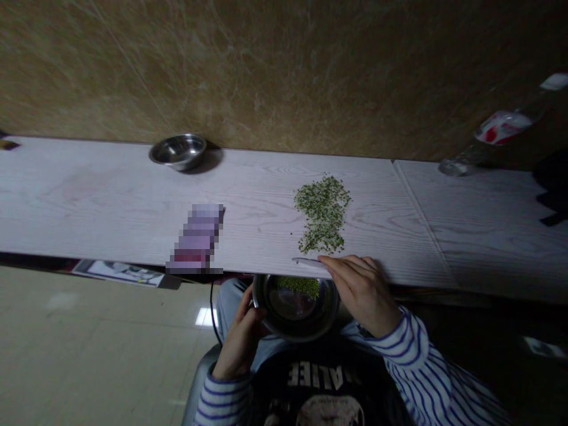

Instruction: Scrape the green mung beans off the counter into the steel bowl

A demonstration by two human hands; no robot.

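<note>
My left hand (243,337) grips the left rim of a metal bowl (295,331), below the table's front edge. Small green beans (299,286), like mung beans, lie along the bowl's far side. Between the thumb and fingers of my right hand (361,287) is a thin, pale, flat strip (306,262), perhaps a card, at the table edge just above the bowl. Past it, many more loose green beans (323,213) are scattered in a patch on the white wood-grain table (257,207). A few single ones lie apart from the patch.
A second metal bowl (180,152) stands by the wall at the back left. A blurred-out flat rectangle (197,239) lies near the front edge. At right, a clear plastic bottle (492,133) stands near a dark object (552,186). A seam crosses the tabletop on the right.
</note>
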